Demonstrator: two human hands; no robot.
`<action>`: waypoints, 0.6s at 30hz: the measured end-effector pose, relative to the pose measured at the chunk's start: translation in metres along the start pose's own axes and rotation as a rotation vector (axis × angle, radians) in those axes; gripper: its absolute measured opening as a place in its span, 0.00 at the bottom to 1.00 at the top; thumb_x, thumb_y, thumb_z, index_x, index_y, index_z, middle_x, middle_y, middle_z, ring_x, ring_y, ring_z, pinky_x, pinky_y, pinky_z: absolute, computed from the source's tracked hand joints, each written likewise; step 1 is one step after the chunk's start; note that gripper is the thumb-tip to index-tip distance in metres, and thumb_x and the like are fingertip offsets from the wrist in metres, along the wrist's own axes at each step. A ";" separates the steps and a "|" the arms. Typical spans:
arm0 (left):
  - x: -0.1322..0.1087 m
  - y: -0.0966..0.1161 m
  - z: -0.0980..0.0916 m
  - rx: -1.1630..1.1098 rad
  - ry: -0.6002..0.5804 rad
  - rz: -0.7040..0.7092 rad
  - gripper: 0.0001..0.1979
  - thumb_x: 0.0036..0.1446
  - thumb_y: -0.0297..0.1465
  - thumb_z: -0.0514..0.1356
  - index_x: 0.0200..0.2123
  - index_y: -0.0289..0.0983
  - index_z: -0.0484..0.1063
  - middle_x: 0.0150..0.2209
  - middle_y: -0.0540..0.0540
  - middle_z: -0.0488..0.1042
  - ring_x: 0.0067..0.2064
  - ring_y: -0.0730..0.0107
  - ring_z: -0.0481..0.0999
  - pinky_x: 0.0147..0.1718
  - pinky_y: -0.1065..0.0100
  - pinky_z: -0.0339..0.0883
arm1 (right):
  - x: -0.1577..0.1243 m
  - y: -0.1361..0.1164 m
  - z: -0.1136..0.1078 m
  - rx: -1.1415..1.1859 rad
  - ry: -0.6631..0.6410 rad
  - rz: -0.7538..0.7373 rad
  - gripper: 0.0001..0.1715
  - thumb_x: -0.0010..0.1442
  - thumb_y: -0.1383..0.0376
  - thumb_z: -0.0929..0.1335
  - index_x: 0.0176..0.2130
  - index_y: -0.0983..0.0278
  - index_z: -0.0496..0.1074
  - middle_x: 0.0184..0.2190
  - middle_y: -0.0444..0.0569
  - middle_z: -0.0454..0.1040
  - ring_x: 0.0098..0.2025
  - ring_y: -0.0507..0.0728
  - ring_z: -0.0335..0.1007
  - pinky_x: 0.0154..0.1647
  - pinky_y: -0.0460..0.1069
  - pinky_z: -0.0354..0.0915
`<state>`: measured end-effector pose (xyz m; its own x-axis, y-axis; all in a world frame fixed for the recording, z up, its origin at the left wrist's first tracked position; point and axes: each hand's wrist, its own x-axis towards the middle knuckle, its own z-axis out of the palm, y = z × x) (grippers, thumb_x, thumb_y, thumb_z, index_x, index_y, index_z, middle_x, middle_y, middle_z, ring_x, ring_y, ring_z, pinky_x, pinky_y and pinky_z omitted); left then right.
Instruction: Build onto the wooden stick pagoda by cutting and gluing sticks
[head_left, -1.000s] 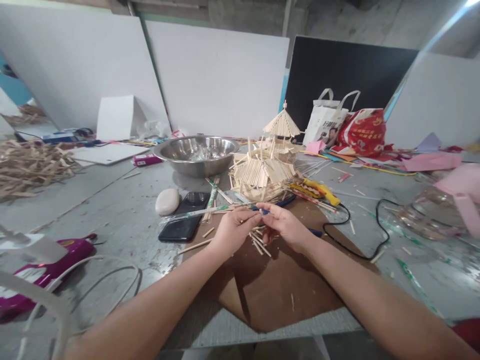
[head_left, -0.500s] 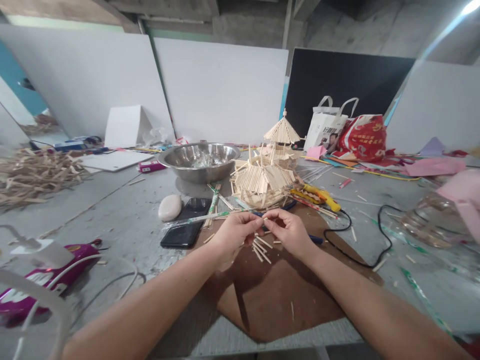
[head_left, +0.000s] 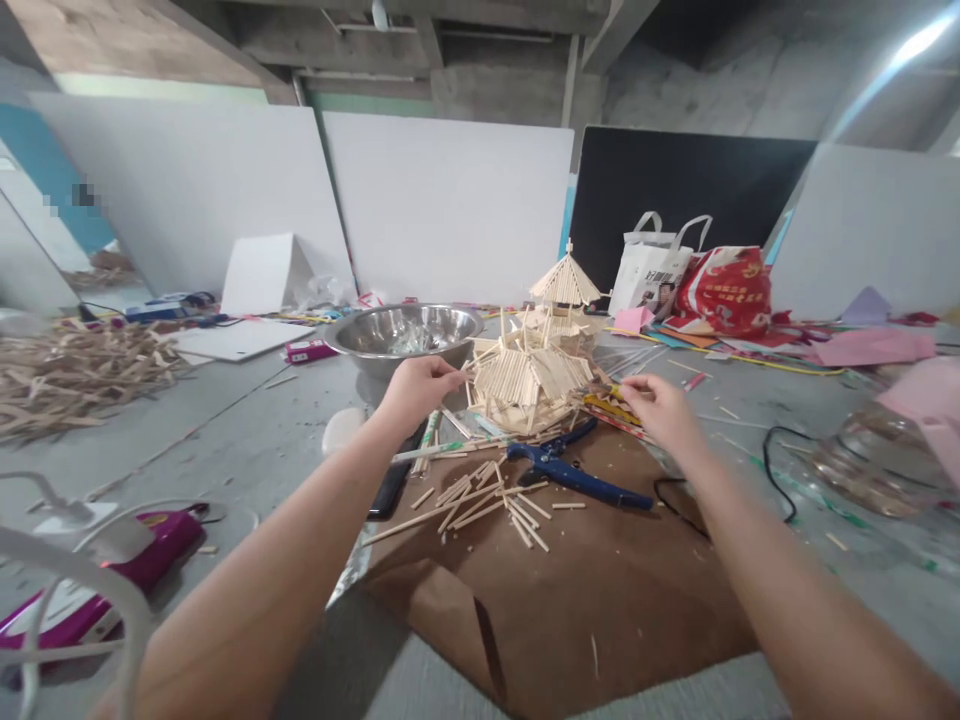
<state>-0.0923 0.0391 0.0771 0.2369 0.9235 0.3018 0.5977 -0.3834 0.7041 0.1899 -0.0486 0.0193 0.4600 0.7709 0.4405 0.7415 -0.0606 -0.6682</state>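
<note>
The model pavilion of pale wooden sticks [head_left: 525,380] stands in the middle, its lower roof in front of a smaller pointed one. At its left edge is my left hand [head_left: 420,392], thumb and fingers pinched together. Whatever sits in that pinch is too small to make out. My right hand [head_left: 660,408] is closed on the yellow glue gun [head_left: 616,392], to the right of the model. Below lie blue-handled cutters [head_left: 574,472] and a loose heap of short wooden sticks [head_left: 480,497] on a brown board [head_left: 592,590].
A steel bowl [head_left: 352,335] stands behind my left hand. A dark phone [head_left: 391,490] lies partly under my left forearm, near a white rounded object [head_left: 343,430]. Bags [head_left: 724,292] stand at back right, a stick pile [head_left: 82,370] far left. A black cord [head_left: 772,460] runs right.
My hands have parted from their pinch above the sticks. The left has moved up to the model's left edge; the right has moved right and taken hold of the glue gun.
</note>
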 end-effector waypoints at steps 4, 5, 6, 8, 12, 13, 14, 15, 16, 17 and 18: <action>0.011 -0.012 0.006 -0.017 -0.032 -0.115 0.13 0.40 0.39 0.56 0.17 0.34 0.68 0.09 0.55 0.55 0.12 0.81 0.53 0.14 0.74 0.47 | 0.031 0.046 -0.002 -0.574 -0.068 0.080 0.18 0.49 0.58 0.60 0.35 0.66 0.69 0.34 0.57 0.72 0.38 0.60 0.67 0.35 0.51 0.60; 0.012 -0.012 0.008 -0.008 -0.034 -0.122 0.13 0.40 0.39 0.56 0.17 0.34 0.68 0.08 0.55 0.54 0.12 0.81 0.52 0.14 0.74 0.46 | 0.035 0.054 0.000 -0.629 -0.116 0.091 0.19 0.49 0.57 0.60 0.35 0.67 0.69 0.35 0.58 0.71 0.39 0.61 0.66 0.35 0.50 0.59; 0.013 -0.012 0.010 0.002 -0.031 -0.126 0.13 0.40 0.39 0.57 0.17 0.34 0.68 0.08 0.55 0.54 0.12 0.81 0.52 0.14 0.74 0.46 | 0.039 0.061 0.002 -0.665 -0.153 0.119 0.20 0.49 0.57 0.59 0.35 0.67 0.69 0.35 0.58 0.71 0.39 0.61 0.66 0.35 0.51 0.59; 0.015 -0.012 0.012 0.024 -0.035 -0.124 0.13 0.39 0.38 0.56 0.17 0.34 0.69 0.08 0.55 0.54 0.12 0.81 0.52 0.14 0.74 0.46 | 0.043 0.072 0.005 -0.689 -0.219 0.179 0.22 0.49 0.54 0.58 0.35 0.67 0.69 0.35 0.58 0.71 0.38 0.61 0.67 0.33 0.50 0.60; 0.021 -0.017 0.016 0.073 -0.075 -0.087 0.14 0.40 0.40 0.56 0.17 0.35 0.70 0.09 0.54 0.55 0.13 0.81 0.52 0.14 0.73 0.46 | 0.047 0.082 0.007 -0.698 -0.270 0.279 0.27 0.48 0.50 0.58 0.36 0.67 0.69 0.37 0.59 0.71 0.37 0.62 0.67 0.30 0.50 0.60; 0.022 -0.019 0.016 0.090 -0.074 -0.077 0.14 0.40 0.40 0.56 0.16 0.35 0.70 0.09 0.54 0.56 0.13 0.81 0.52 0.15 0.74 0.47 | 0.047 0.083 0.007 -0.705 -0.269 0.303 0.28 0.47 0.49 0.58 0.37 0.67 0.69 0.37 0.59 0.70 0.38 0.62 0.67 0.30 0.50 0.60; 0.024 -0.020 0.017 0.105 -0.068 -0.070 0.14 0.40 0.41 0.56 0.16 0.35 0.70 0.10 0.54 0.56 0.13 0.81 0.53 0.15 0.74 0.47 | 0.048 0.085 0.006 -0.710 -0.270 0.323 0.28 0.46 0.48 0.59 0.37 0.67 0.69 0.38 0.59 0.70 0.38 0.63 0.67 0.30 0.51 0.60; 0.025 -0.022 0.018 0.118 -0.059 -0.066 0.15 0.39 0.41 0.56 0.16 0.35 0.70 0.10 0.54 0.57 0.14 0.81 0.53 0.15 0.74 0.47 | 0.048 0.086 0.005 -0.710 -0.278 0.340 0.29 0.46 0.48 0.59 0.36 0.67 0.69 0.37 0.60 0.70 0.38 0.63 0.67 0.30 0.51 0.60; 0.025 -0.024 0.019 0.126 -0.052 -0.065 0.15 0.39 0.41 0.56 0.16 0.35 0.70 0.10 0.53 0.57 0.14 0.81 0.53 0.16 0.74 0.48 | 0.049 0.087 0.005 -0.700 -0.291 0.352 0.29 0.46 0.48 0.59 0.35 0.67 0.70 0.37 0.59 0.71 0.37 0.63 0.67 0.30 0.51 0.60; 0.026 -0.025 0.019 0.129 -0.049 -0.066 0.15 0.39 0.42 0.55 0.16 0.35 0.70 0.10 0.53 0.58 0.14 0.81 0.54 0.16 0.74 0.48 | 0.050 0.089 0.005 -0.678 -0.305 0.360 0.28 0.45 0.48 0.60 0.34 0.66 0.70 0.35 0.59 0.71 0.36 0.63 0.67 0.30 0.51 0.60; 0.026 -0.026 0.020 0.124 -0.049 -0.070 0.15 0.39 0.42 0.55 0.17 0.35 0.71 0.11 0.53 0.58 0.14 0.81 0.54 0.16 0.74 0.48 | 0.050 0.091 0.005 -0.640 -0.318 0.370 0.26 0.45 0.48 0.60 0.33 0.66 0.71 0.34 0.58 0.72 0.36 0.62 0.67 0.30 0.51 0.59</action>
<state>-0.0869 0.0737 0.0537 0.2266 0.9485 0.2215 0.7034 -0.3166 0.6364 0.2781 -0.0123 -0.0218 0.6412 0.7674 0.0012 0.7485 -0.6251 -0.2215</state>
